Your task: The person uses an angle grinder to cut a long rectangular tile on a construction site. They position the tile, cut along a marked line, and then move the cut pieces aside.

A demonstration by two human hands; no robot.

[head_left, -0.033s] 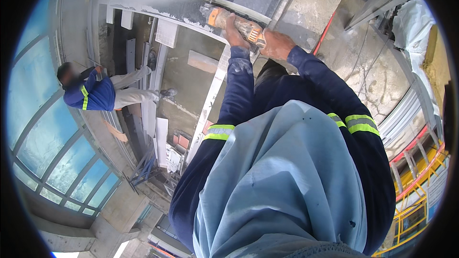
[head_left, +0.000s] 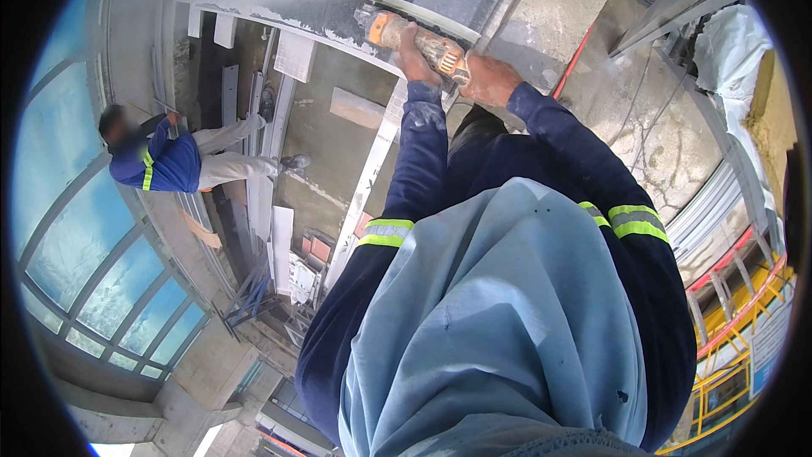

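My left hand [head_left: 414,57] is wrapped round the body of a dusty orange-and-grey angle grinder [head_left: 440,52]. My right hand [head_left: 491,79] grips the grinder's rear end. The tool's head meets a dark stone-like slab [head_left: 338,13], close to a pale strip running along it. White dust coats the slab's near edge and hangs in the air to the left of the tool. Dust and the tool itself hide the disc. Dust also marks my left sleeve.
A person [head_left: 161,152] in a blue top stands at the left beside long metal profiles [head_left: 254,135]. A red cable or hose [head_left: 573,61] lies on the concrete floor [head_left: 660,131] at the right. Yellow railings [head_left: 719,385] stand at the lower right, white sheeting [head_left: 732,46] above them.
The view has shifted very slightly. Both hands keep their hold on the grinder, and it stays at the same place on the slab.
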